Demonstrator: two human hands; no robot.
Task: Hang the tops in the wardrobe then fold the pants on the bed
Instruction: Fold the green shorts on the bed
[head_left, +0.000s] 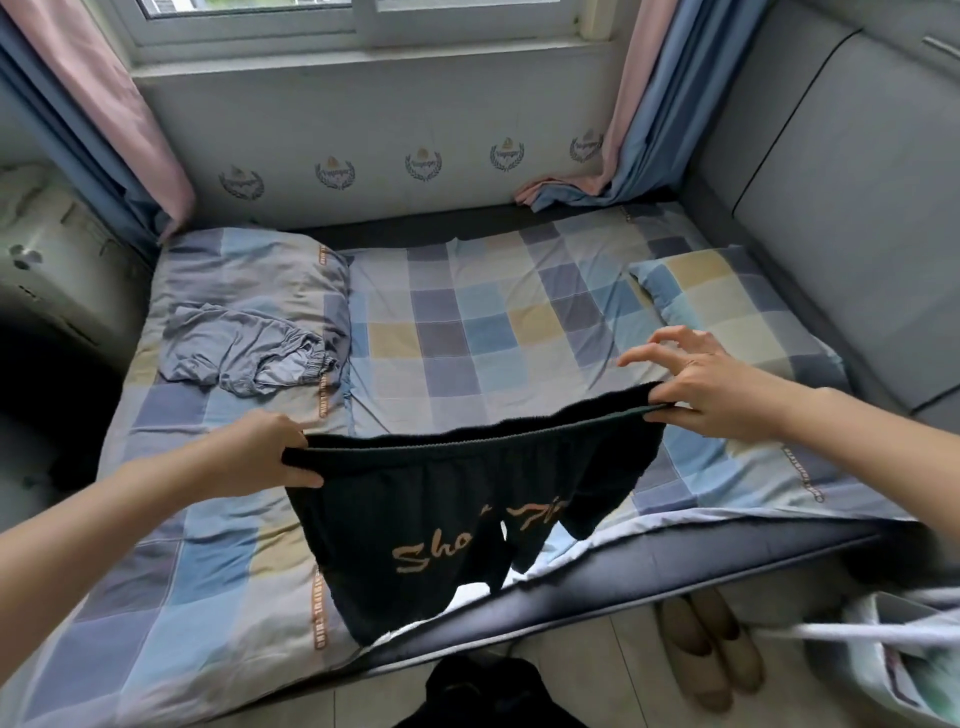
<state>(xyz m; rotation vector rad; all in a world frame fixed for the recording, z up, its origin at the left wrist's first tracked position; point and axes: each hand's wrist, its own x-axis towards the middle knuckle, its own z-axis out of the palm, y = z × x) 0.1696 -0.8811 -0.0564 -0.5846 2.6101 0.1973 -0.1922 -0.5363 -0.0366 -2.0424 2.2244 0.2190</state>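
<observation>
The person holds up a pair of black shorts with orange writing (441, 525) by the waistband, stretched out above the near side of the bed with the blue, yellow and grey checked sheet (467, 332). The left hand (270, 457) grips one end of the waistband tight, and the right hand (706, 389) pinches the other end with its other fingers spread out. A crumpled pair of grey pants (244, 358) lies on the bed's left side, near a checked pillow (727, 306) far right.
</observation>
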